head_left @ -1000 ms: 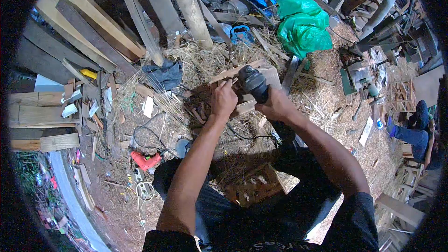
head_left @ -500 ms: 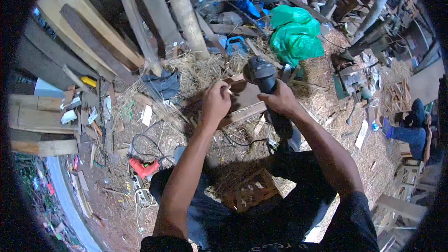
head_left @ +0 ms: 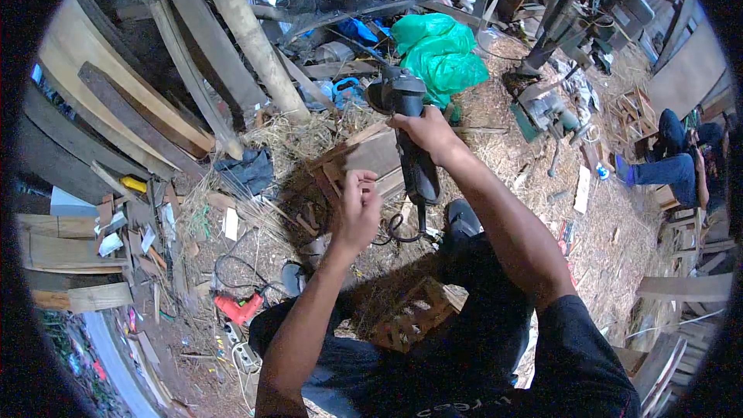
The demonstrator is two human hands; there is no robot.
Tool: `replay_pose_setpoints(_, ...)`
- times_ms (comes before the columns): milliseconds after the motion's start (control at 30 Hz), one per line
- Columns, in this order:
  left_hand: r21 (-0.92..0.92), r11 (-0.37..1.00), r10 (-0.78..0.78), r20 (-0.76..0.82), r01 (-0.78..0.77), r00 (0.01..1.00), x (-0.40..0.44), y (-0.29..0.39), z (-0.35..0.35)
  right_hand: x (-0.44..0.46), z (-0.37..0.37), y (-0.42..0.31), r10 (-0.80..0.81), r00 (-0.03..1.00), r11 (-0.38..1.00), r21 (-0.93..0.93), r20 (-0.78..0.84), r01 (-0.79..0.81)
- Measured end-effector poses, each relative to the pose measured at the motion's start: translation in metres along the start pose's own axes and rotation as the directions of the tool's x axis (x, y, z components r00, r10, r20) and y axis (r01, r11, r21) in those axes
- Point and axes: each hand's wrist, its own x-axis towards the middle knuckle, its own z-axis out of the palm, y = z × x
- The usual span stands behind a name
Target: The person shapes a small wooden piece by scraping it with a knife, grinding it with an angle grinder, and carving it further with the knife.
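Observation:
My right hand (head_left: 429, 133) is wrapped round the dark body of an angle grinder (head_left: 418, 174), whose head points away from me and whose cord hangs from the near end. To its left, my left hand (head_left: 358, 209) is raised with its fingers loosely bent and apart, and I see nothing in it. Beyond both hands lies a brown wooden box-like piece (head_left: 373, 156) on the ground, partly hidden by the grinder and the left hand. Between my legs is another slatted wooden piece (head_left: 410, 321), in shadow.
A red power tool (head_left: 238, 307) lies at the left beside a white power strip (head_left: 246, 356). Behind the grinder sits a green plastic bag (head_left: 441, 54). Boards (head_left: 147, 101) lean at the far left. Another person's leg (head_left: 658, 172) shows at the right.
My right hand has lifted the grinder off the wooden piece toward me. The left hand has moved back from that wood and loosened its fingers. My view has turned somewhat to the right.

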Motion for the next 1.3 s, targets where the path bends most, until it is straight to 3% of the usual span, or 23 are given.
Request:
replay_pose_setpoints(67,0.221,0.968,0.103,0.079,-0.118,0.992,-0.009,0.015,0.004,-0.005,0.001,-0.001,0.001,1.000,1.000,0.006,-0.031,0.000)
replay_pose_setpoints(100,0.171,0.971,0.155,0.077,-0.167,0.985,-0.009,0.012,0.011,-0.007,0.002,-0.002,0.011,1.000,0.999,0.037,-0.014,-0.010)
replay_pose_setpoints(200,0.383,0.846,0.312,0.206,-0.370,0.927,-0.013,0.032,0.012,-0.014,0.004,-0.002,0.034,0.999,0.995,0.091,0.035,-0.037)
replay_pose_setpoints(333,0.589,0.673,0.434,0.177,-0.449,0.883,-0.017,0.037,0.021,-0.004,0.011,0.013,0.015,0.999,1.000,0.017,0.040,-0.015)
replay_pose_setpoints(467,0.657,0.614,0.470,0.142,-0.438,0.871,-0.019,0.029,0.029,0.004,0.020,0.026,-0.100,0.995,0.990,-0.106,-0.024,0.097)
replay_pose_setpoints(667,0.657,0.505,0.568,0.235,-0.560,0.789,-0.017,0.031,0.028,-0.002,0.022,0.021,-0.143,0.989,0.987,-0.082,-0.023,0.141)
replay_pose_setpoints(800,0.640,0.485,0.578,0.276,-0.596,0.768,-0.015,0.032,0.022,-0.011,0.019,0.013,-0.042,0.999,0.999,-0.002,0.032,0.042)
replay_pose_setpoints(1000,0.613,0.512,0.565,0.287,-0.601,0.774,-0.016,0.035,0.017,-0.013,0.020,0.012,-0.026,0.999,0.997,0.073,0.044,0.023)
replay_pose_setpoints(1167,0.586,0.579,0.510,0.282,-0.567,0.812,-0.016,0.038,0.008,-0.005,0.021,0.018,-0.073,0.997,0.997,-0.008,0.017,0.073)
replay_pose_setpoints(1233,0.532,0.698,0.433,0.220,-0.479,0.874,-0.016,0.042,-0.001,-0.001,0.024,0.022,-0.139,0.990,0.990,-0.016,0.002,0.139)
replay_pose_setpoints(1300,0.483,0.806,0.346,0.083,-0.342,0.934,-0.011,0.037,-0.013,-0.023,0.027,-0.002,-0.083,0.995,0.987,0.145,0.057,0.074)
